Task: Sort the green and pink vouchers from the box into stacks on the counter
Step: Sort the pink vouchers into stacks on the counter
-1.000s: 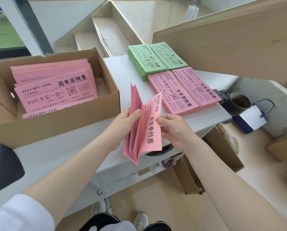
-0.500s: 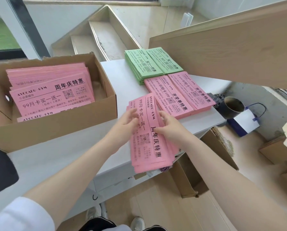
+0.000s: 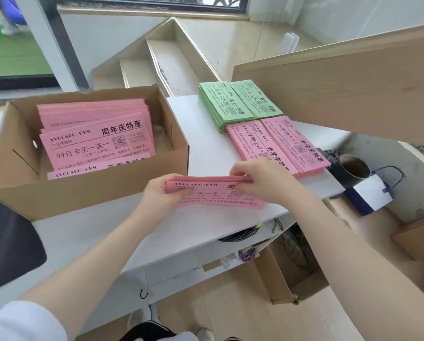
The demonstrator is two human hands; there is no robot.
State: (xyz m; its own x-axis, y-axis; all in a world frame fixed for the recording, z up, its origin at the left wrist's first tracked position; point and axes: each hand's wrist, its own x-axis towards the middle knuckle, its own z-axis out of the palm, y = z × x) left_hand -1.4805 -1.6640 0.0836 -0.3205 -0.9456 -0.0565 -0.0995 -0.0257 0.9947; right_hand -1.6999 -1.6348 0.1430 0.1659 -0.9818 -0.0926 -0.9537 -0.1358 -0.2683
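We counted two stacks of green paper vouchers (image 3: 239, 102) and two stacks of pink paper vouchers (image 3: 275, 143) on the white counter (image 3: 206, 148), one brown cardboard box (image 3: 88, 190), and one pink bundle (image 3: 216, 193) held by two hands.

A single wide-angle view from the person's head looks forward and steeply down over the white tabletop (image 3: 206, 148). It sits close: both forearms enter from the bottom edge and the hands meet near the centre of the frame. The cardboard box (image 3: 88, 188) fills the left, the laid-out voucher stacks (image 3: 275, 143) lie far right, and the floor and shoes show along the near edge. Straight lines bow toward the borders. No second view is present.
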